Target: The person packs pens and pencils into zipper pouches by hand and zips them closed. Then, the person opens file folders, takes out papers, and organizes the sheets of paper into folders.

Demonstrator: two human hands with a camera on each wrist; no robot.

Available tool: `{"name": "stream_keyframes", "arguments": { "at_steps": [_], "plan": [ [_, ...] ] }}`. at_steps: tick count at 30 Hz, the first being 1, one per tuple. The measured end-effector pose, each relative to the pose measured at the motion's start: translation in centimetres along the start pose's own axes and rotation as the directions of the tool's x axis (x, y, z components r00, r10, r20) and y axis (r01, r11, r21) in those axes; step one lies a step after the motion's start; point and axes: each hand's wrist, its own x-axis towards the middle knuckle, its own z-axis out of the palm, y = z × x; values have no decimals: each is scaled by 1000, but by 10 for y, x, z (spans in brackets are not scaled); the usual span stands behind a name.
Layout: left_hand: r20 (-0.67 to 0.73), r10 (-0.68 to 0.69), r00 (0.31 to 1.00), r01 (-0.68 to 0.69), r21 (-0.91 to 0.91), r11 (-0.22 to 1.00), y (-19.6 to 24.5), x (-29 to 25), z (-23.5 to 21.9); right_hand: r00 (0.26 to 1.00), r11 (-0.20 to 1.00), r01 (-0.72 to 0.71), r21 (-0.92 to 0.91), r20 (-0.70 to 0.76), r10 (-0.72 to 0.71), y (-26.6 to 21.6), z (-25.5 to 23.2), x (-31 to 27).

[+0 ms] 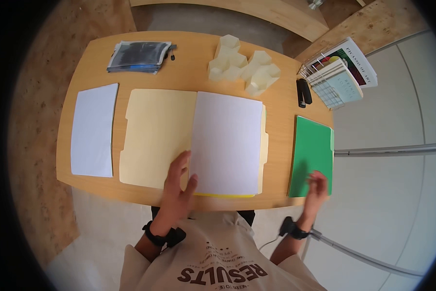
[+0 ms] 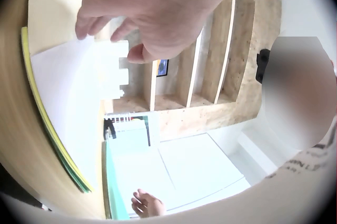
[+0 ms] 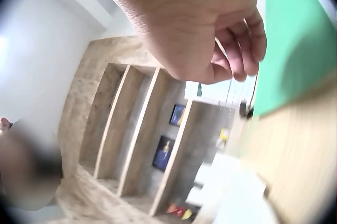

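An open cream folder point(image 1: 155, 140) lies mid-table with white sheets point(image 1: 226, 145) on its right side; a yellow edge shows beneath them. My left hand point(image 1: 178, 189), fingers spread and slightly bent, is over the folder's lower middle near the sheets' left edge; the left wrist view shows this hand point(image 2: 152, 16) holding nothing. At the right, my right hand point(image 1: 315, 189) hovers over the lower part of a green folder point(image 1: 312, 155), casting a shadow on it. In the right wrist view the fingers of that hand point(image 3: 200, 34) are loosely bent, with nothing in them.
A white paper stack point(image 1: 94, 131) lies at the left. Behind are dark pouches point(image 1: 139, 56) and a pale hexagonal organizer point(image 1: 244, 65). A black stapler point(image 1: 303, 93) sits beside a wire rack point(image 1: 327, 89) of books at the back right.
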Motion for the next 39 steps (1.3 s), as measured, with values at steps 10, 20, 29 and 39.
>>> {"name": "stream_keyframes", "arguments": {
  "at_steps": [10, 20, 29, 39],
  "plan": [
    [99, -261, 960, 273, -526, 805, -26, 8, -3, 931, 907, 158, -392, 366, -4, -46, 151, -58],
    [199, -81, 977, 107, -126, 986, 6, 9, 12, 916, 938, 42, -344, 388, 102, -35, 151, -52],
    [34, -136, 990, 135, 41, 990, -2, 7, 6, 921, 981, -55, -186, 371, 122, -37, 144, -51],
    [6, -204, 979, 189, 354, 916, -8, 4, -16, 784, 766, 541, -349, 539, -308, -71, 151, -54]
  ]
}}
